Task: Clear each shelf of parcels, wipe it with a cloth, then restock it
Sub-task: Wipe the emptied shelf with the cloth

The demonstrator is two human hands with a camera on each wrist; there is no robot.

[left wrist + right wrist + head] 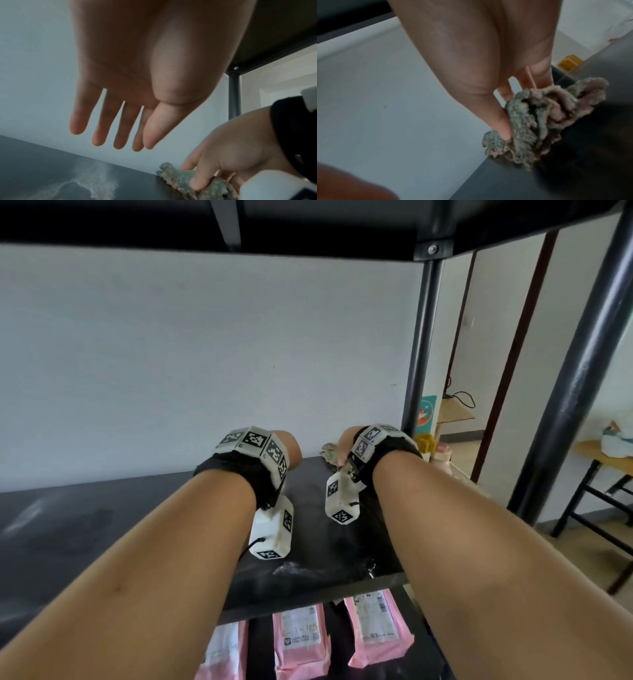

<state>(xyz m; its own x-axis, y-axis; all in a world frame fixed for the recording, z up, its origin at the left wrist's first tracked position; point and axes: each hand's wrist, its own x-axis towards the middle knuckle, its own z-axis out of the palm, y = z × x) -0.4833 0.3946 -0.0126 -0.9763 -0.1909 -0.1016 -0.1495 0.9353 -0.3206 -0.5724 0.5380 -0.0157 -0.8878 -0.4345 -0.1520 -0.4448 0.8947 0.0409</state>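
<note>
The dark shelf [102, 525] in front of me holds no parcels and has pale dust streaks [96, 180] on it. At its back right corner lies a crumpled grey-beige cloth [329, 451] [547, 119], gripped by my right hand [346, 443] [223, 155]; the thumb [501, 125] presses into its folds. My left hand [291, 450] [111, 128] hovers above the shelf to the left of the cloth, fingers straight and spread, holding nothing. Pink parcels [301, 638] with white labels lie on the shelf below.
The underside of the upper shelf [308, 220] hangs close overhead. Black posts [424, 354] [582, 371] stand at the right end. A white wall closes the back. Beyond the posts are a yellow object [424, 445] and a wooden stool [606, 467].
</note>
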